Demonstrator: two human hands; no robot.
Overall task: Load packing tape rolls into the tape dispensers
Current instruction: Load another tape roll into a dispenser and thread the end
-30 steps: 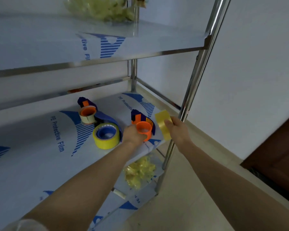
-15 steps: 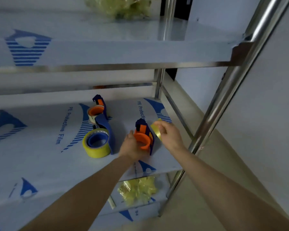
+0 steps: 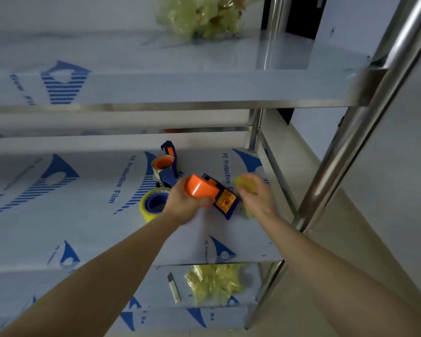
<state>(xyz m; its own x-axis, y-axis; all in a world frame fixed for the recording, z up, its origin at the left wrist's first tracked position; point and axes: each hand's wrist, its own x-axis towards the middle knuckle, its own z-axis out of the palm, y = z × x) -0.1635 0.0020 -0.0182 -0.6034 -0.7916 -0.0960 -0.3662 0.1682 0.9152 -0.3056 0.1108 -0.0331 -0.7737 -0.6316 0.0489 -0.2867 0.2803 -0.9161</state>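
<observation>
My left hand [image 3: 183,201] grips a blue tape dispenser [image 3: 223,200] with an orange spool [image 3: 199,188], tipped over above the middle shelf [image 3: 58,229]. My right hand [image 3: 254,197] holds a yellowish tape roll [image 3: 245,184] just right of the dispenser, mostly hidden by the fingers. A second blue dispenser [image 3: 167,166] with an orange core lies further back. A yellow tape roll with a blue core [image 3: 154,203] sits beside my left hand.
The steel rack has an upper shelf [image 3: 180,88] close overhead and a steel post [image 3: 350,147] at the right. Crumpled yellowish plastic [image 3: 213,283] and a small utility knife [image 3: 173,287] lie on the lower shelf. More crumpled plastic [image 3: 199,15] rests on the upper shelf.
My left hand has lifted and tipped the dispenser, so its orange spool now faces up. My right hand with the roll stays close at the right. The camera moved closer.
</observation>
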